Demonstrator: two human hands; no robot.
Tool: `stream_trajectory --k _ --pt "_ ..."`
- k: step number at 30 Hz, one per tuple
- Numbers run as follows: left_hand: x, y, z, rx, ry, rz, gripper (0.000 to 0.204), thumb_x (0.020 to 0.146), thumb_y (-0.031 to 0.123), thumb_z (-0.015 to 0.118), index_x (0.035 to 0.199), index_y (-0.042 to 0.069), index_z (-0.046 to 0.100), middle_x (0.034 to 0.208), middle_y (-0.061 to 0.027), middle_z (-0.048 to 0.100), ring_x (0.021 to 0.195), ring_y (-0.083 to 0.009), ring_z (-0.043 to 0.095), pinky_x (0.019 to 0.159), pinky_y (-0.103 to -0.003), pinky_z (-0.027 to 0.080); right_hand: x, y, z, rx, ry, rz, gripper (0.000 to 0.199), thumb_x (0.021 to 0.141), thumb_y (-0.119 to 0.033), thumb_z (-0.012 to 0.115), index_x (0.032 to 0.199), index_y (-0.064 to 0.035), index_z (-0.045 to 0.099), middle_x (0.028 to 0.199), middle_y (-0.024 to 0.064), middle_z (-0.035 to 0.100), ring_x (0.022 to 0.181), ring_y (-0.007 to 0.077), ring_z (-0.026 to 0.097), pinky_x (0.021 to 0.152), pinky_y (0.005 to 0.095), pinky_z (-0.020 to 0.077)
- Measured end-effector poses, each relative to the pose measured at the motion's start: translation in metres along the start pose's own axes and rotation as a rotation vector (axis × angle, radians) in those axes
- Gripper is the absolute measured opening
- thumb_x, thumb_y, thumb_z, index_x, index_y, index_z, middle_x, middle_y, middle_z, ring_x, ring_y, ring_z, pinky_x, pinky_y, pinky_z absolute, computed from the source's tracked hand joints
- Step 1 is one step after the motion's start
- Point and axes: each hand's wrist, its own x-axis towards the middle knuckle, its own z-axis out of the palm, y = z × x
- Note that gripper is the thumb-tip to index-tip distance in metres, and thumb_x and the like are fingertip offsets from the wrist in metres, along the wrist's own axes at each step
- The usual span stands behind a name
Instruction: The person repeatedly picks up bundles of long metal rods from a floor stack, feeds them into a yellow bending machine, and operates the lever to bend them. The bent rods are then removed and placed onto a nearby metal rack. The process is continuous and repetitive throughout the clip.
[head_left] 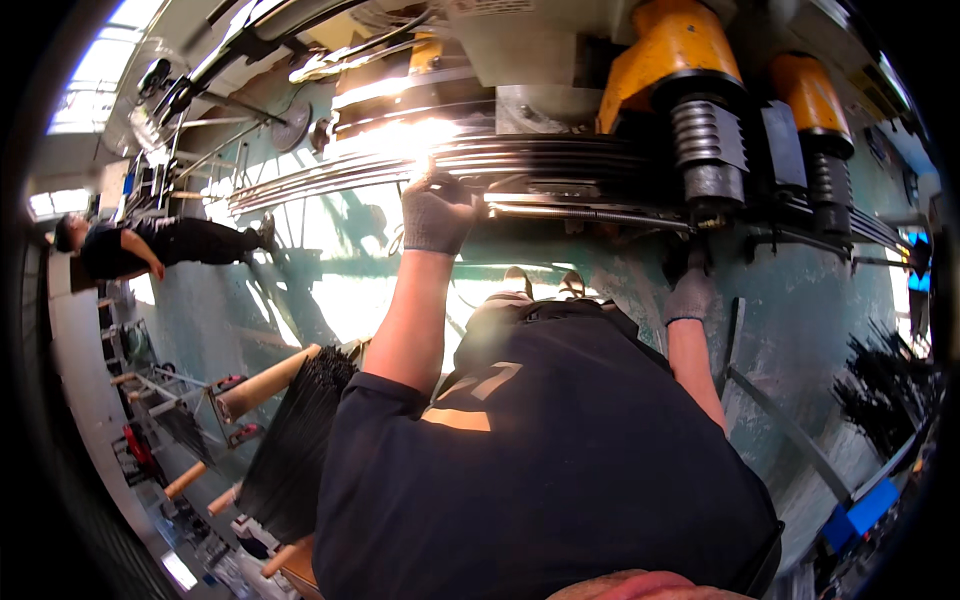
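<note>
My left hand [437, 215], in a grey work glove, is at the bundle of long metal rods [300, 182] that runs across the machine. Its fingers are curled at the lower rods, closed on at least one of them; strong glare hides the fingertips. My right hand [690, 297], also gloved, reaches below the machine's front edge, under a ribbed metal cylinder [708, 150] with an orange housing [672, 55]. Deep shadow covers its fingers, so what it touches cannot be made out. A thin bar [590, 213] lies along the machine front between my hands.
A second orange housing [805, 95] stands at the right. Behind my left arm is a rack holding dark rods [295, 440] between padded posts [268, 382]. More dark rods [880, 385] and a metal frame [790, 430] are at right. Another person [160, 245] stands far left.
</note>
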Motion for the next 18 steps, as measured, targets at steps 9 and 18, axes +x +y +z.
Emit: stream_trajectory --k 9,18 --pt "0.009 0.107 -0.129 -0.596 0.135 0.208 0.025 0.105 0.031 0.046 0.1 0.007 0.051 0.097 -0.0115 0.052 0.092 -0.031 0.052 0.093 -0.052 0.046 -0.021 0.01 0.006 0.569 0.019 0.528 0.038 0.098 -0.041 0.069 0.105 -0.0042 0.074 0.092 0.0037 0.074 0.075 0.015 0.068 0.064 0.0321 0.0522" --pt "0.05 0.263 -0.317 -0.533 0.428 0.429 0.047 0.107 0.047 0.046 0.132 0.007 0.045 0.128 -0.0171 0.052 0.115 -0.0344 0.054 0.101 -0.056 0.045 -0.089 0.004 0.042 0.343 -0.056 0.738 0.038 0.102 -0.045 0.061 0.09 -0.0094 0.069 0.079 -0.0013 0.066 0.064 0.0122 0.057 0.054 0.0278 0.0416"
